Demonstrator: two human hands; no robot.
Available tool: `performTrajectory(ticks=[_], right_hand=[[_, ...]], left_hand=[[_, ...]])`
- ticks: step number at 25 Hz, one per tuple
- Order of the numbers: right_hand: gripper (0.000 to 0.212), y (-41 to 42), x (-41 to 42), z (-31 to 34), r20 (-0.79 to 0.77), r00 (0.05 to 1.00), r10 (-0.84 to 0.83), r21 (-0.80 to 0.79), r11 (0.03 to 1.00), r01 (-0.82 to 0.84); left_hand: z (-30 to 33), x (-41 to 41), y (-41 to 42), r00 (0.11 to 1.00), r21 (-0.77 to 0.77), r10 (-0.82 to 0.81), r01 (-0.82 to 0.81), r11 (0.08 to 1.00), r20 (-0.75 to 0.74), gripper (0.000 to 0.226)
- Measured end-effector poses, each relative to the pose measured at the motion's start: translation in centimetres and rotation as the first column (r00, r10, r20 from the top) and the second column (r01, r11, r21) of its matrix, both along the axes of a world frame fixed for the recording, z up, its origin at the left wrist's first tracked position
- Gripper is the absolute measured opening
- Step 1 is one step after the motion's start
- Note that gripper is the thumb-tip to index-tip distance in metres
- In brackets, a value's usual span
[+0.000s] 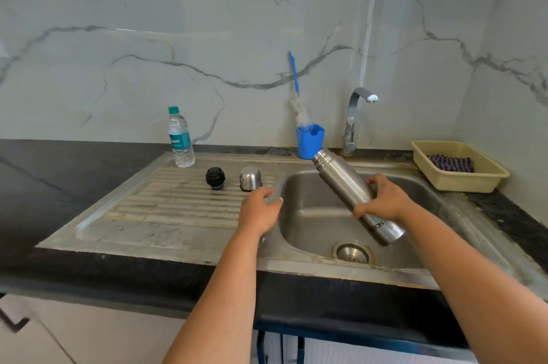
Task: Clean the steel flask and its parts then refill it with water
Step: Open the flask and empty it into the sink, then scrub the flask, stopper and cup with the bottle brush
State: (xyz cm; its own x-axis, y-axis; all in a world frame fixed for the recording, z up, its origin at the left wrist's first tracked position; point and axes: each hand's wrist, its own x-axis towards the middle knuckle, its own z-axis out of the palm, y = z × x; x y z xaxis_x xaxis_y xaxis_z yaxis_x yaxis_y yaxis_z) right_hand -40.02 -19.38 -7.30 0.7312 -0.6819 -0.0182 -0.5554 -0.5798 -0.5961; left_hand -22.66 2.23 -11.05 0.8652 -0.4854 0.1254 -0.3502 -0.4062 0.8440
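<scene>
My right hand [382,200] grips the steel flask [341,176] round its middle, tilted over the sink basin [314,215] with its open mouth pointing up and to the left. My left hand [261,209] hovers at the basin's left edge, fingers loosely curled, holding nothing. On the ribbed drainboard [166,200] stand the black inner stopper [215,177] and the steel cap [251,178], side by side, just beyond my left hand.
A plastic water bottle [180,138] stands at the back of the drainboard. A blue cup [310,141] holds a bottle brush [294,76]. The tap [353,123] stands behind the basin. A cream basket [462,168] with a cloth sits on the right counter.
</scene>
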Motion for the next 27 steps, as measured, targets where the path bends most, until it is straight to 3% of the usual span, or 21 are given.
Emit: performTrajectory(ticks=[2,3,7,10,12,14,18,20,22,24,27], right_hand=[[0.089,2.0,1.2,1.6,0.019,0.997,0.069,0.0,0.998,-0.069],[0.09,3.4,1.9,2.3,0.036,0.993,0.108,0.008,0.994,-0.109],[0.098,10.6,5.4,3.9,0.233,0.944,0.231,0.235,0.929,-0.286],[0.081,16.1,8.1,4.4,0.418,0.892,0.171,0.574,0.711,-0.405],[0.062,18.9,9.6,5.1,0.441,0.885,0.151,0.697,0.563,-0.443],[0.044,21.2,10.9,6.3,0.387,0.903,0.186,0.776,0.464,-0.428],[0.042,23.8,14.1,8.1,0.412,0.881,0.232,0.843,0.269,-0.465],[0.045,24.4,15.9,8.7,0.416,0.862,0.29,0.814,0.304,-0.495],[0.051,24.7,17.5,9.2,0.384,0.864,0.325,0.771,0.401,-0.494],[0.043,25.0,19.4,9.4,0.353,0.87,0.345,0.686,0.537,-0.491],[0.027,25.2,21.7,8.9,0.27,0.844,0.464,0.372,0.758,-0.536]], left_hand=[[0.9,-0.2,2.0,0.996,-0.216,0.012,-0.031,0.976,-0.087,0.027],[1.2,-0.3,3.0,0.998,-0.264,0.002,-0.018,0.964,-0.059,0.027],[1.9,0.3,7.7,0.969,-0.188,-0.083,0.128,0.974,0.231,0.063],[1.5,1.5,11.4,0.886,-0.083,-0.101,0.155,0.984,0.452,0.089],[1.5,2.6,13.6,0.827,-0.062,-0.085,0.143,0.988,0.556,0.093],[1.7,3.8,15.7,0.81,-0.091,-0.044,0.119,0.989,0.584,0.088],[3.2,6.2,19.0,0.848,-0.208,0.015,0.113,0.972,0.529,0.074],[4.1,7.6,20.4,0.873,-0.204,0.006,0.107,0.973,0.487,0.069],[4.9,8.8,21.3,0.914,-0.202,-0.042,0.134,0.97,0.404,0.065],[5.6,10.0,21.7,0.946,-0.239,-0.08,0.16,0.958,0.313,0.063],[6.6,12.2,21.9,0.968,-0.262,-0.086,0.148,0.954,0.236,0.063]])
